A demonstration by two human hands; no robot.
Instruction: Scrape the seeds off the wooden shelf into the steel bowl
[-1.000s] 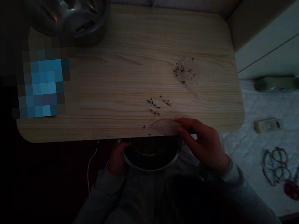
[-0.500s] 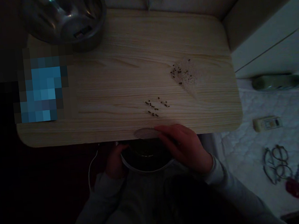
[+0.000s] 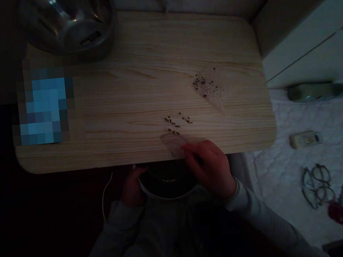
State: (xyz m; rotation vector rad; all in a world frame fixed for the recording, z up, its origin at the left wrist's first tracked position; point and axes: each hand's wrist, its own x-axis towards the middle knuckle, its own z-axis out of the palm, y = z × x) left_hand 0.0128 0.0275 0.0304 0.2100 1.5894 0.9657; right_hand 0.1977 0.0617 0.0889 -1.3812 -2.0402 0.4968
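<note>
My right hand [image 3: 210, 165] pinches a clear protractor [image 3: 170, 144] with a curved edge, held over the table's front edge. Just past its curve lie several small dark seed-like bits [image 3: 174, 124]. My left hand [image 3: 133, 186] grips the left rim of a dark round container with a pale rim [image 3: 168, 193], below the table edge. Part of that container is hidden by the tabletop and my right hand. Farther back to the right, a fan-shaped patch of pale grains [image 3: 213, 92] lies with more dark bits at its left side.
A steel bowl [image 3: 102, 44] stands at the back left of the wooden table [image 3: 121, 109]. In front of it is a blurred-out blue screen [image 3: 46, 100]. On the white quilt [image 3: 276, 183] at right lie a green bottle-like object [image 3: 318, 91], a remote [image 3: 306, 139] and glasses-like loops [image 3: 318, 185].
The protractor has tipped up and moved forward onto the table, close to the nearer dark bits. My left hand stays at the container's rim. The whole view has shifted slightly.
</note>
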